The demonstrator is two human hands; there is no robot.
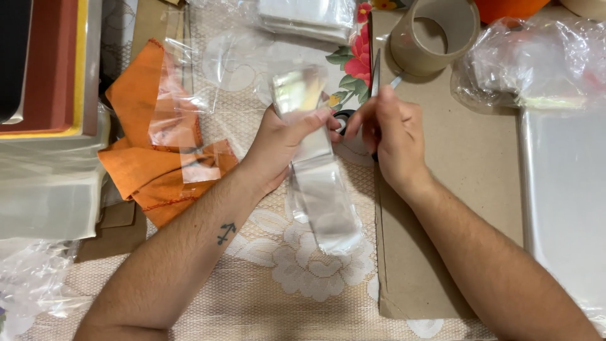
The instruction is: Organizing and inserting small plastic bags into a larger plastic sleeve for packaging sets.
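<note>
The left hand gripped a clear plastic sleeve above the lace tablecloth; the right hand, fingers pinched (scissors beneath), seemingly worked its opening; spreading it would need care.

- An orange cloth lies crumpled at left.
- A brown tape roll stands on a cardboard sheet.
- Crinkled plastic wrap sits at upper right.
- Lace tablecloth underneath.

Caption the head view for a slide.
Left hand grips a clear bag; right hand rests on cardboard beside a tape roll.
</note>
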